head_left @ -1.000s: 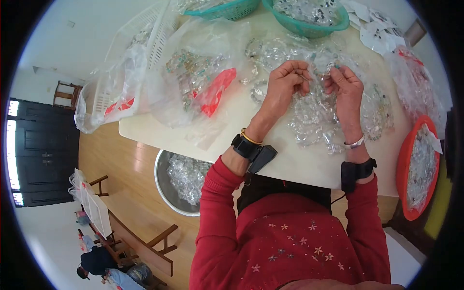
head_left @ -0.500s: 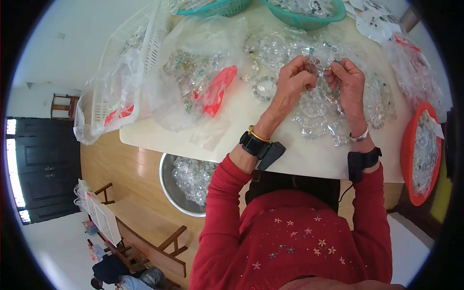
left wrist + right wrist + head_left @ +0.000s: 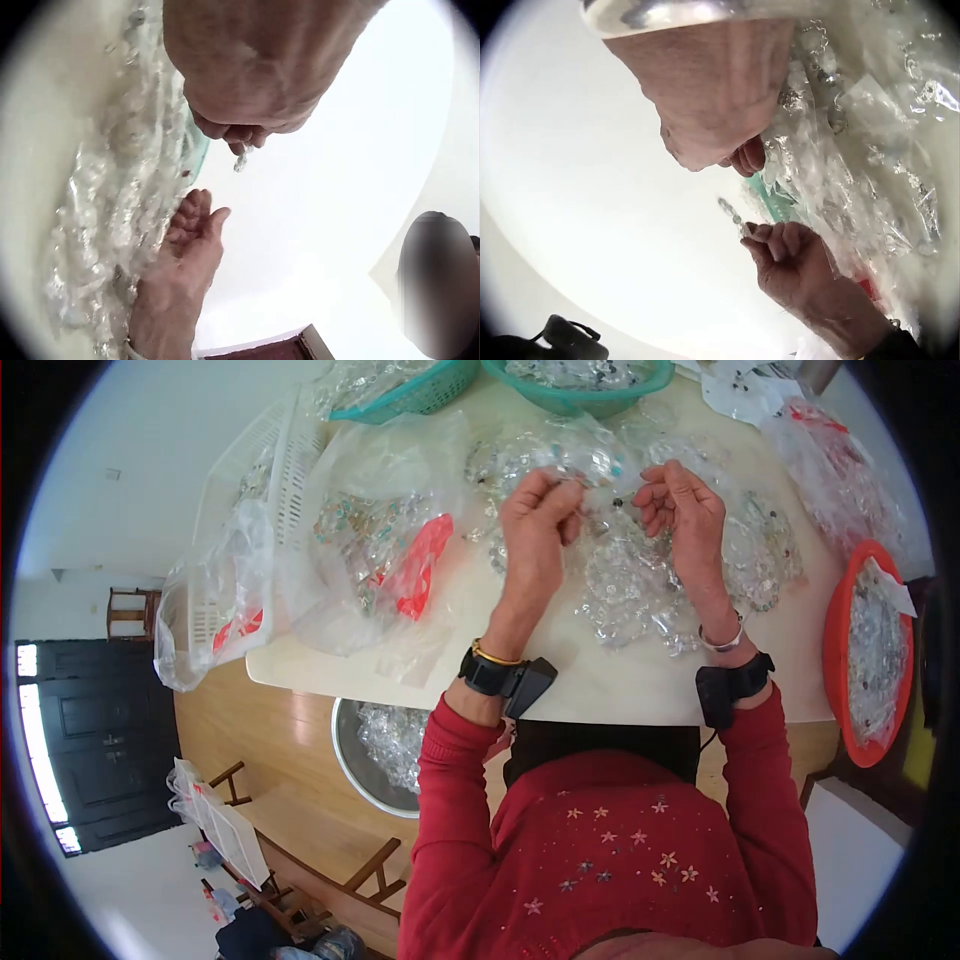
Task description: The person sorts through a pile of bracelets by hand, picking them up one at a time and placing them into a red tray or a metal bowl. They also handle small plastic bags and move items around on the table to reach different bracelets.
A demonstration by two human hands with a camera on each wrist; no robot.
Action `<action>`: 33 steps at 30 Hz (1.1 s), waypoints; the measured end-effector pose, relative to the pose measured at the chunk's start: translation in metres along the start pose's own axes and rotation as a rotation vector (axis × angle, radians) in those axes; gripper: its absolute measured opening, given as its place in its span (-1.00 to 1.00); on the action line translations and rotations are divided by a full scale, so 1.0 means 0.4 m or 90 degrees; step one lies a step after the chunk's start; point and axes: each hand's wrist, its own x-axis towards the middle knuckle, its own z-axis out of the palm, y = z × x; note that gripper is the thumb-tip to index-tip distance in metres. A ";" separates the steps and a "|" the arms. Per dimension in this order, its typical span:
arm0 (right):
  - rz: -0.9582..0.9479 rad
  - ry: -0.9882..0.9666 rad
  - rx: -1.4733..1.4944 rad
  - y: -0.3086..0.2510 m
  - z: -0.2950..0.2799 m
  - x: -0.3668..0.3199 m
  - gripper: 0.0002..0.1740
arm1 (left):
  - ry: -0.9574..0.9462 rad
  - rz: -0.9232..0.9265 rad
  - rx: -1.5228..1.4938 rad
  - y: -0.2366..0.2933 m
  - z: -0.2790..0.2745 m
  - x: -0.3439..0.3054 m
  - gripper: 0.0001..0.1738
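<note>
My left hand [image 3: 540,520] pinches a small beaded bracelet [image 3: 733,214] between thumb and fingertips; its end sticks out past the fingers in both wrist views. The right hand [image 3: 690,520] is a short way to the right, fingers loosely bent and nothing between them. Under and around both hands spreads a pile of clear-bagged bracelets [image 3: 635,580], with a second heap [image 3: 760,555] beside the right wrist.
A clear plastic bag [image 3: 400,450] of beaded pieces and a white basket [image 3: 290,490] stand left. Green baskets [image 3: 590,398] line the far edge. A red basin [image 3: 868,650] sits right, a metal basin [image 3: 375,760] below the table. Another person [image 3: 250,930] is in the background.
Both hands held the bracelet between them; now the right hand has let go and the left has drawn it away to the left. The head view has shifted slightly.
</note>
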 end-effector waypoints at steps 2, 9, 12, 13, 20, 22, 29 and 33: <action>-0.006 -0.010 -0.004 -0.003 -0.001 0.003 -0.61 | 0.062 0.114 -0.049 0.016 -0.025 -0.007 -0.96; -0.002 -0.027 -0.003 0.005 -0.007 0.008 -0.62 | 0.232 0.155 -0.119 0.073 -0.177 -0.160 -0.94; -0.001 -0.039 0.006 0.008 -0.007 0.011 -0.64 | 0.326 0.211 -0.162 0.108 -0.291 -0.175 -0.94; -0.003 -0.033 0.006 0.007 -0.006 0.010 -0.64 | 0.364 0.232 -0.188 0.122 -0.291 -0.181 -0.93; -0.060 -0.015 0.047 -0.026 -0.013 0.006 -0.67 | 0.153 0.110 0.099 0.066 -0.159 -0.186 -0.78; -0.092 0.002 0.041 -0.044 -0.033 -0.003 -0.67 | 0.111 0.051 0.216 0.041 -0.050 -0.171 -0.77; -0.277 0.157 -0.162 -0.059 -0.163 -0.024 -0.66 | 0.066 0.123 0.820 -0.020 0.073 -0.044 -0.75; -0.557 0.190 -0.815 -0.065 -0.276 -0.035 -0.70 | 0.015 0.129 0.594 -0.039 0.049 -0.022 -0.80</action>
